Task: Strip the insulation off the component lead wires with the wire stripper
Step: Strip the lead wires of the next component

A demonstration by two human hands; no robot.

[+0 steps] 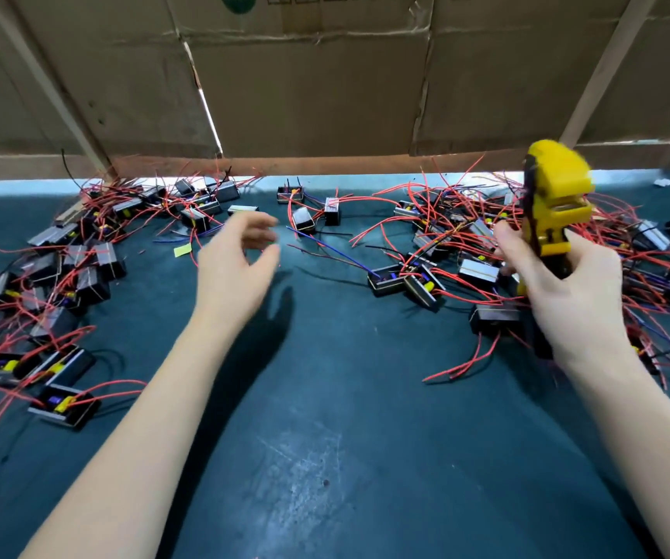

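Stripper [553, 207], yellow with a black edge, stands upright in the right hand [571, 292], its head well above the fingertips and its handles hidden inside the grip. The right fingers [506, 240] curl round the handles from the left and the thumb [583, 252] closes on them from the right, so the hand is clamped on the tool. Nothing shows between the tool's jaws.

Left hand [236, 264] hangs above the mat [325, 437], blurred, fingers [260, 227] loosely spread and slightly bent, thumb [264, 256] apart from them, holding nothing. Just beyond its fingertips lie a few components [305, 219] with red and blue leads [325, 246], none touching the hand. A yellow scrap [182, 250] lies left of those fingers.

Behind and below the right fingers sits a dense pile of components [422, 284] tangled in red leads [458, 365]; whether the hand touches any of them cannot be told. Another pile [63, 272] lies well left of the left hand. A cardboard wall [309, 82] stands beyond both hands.
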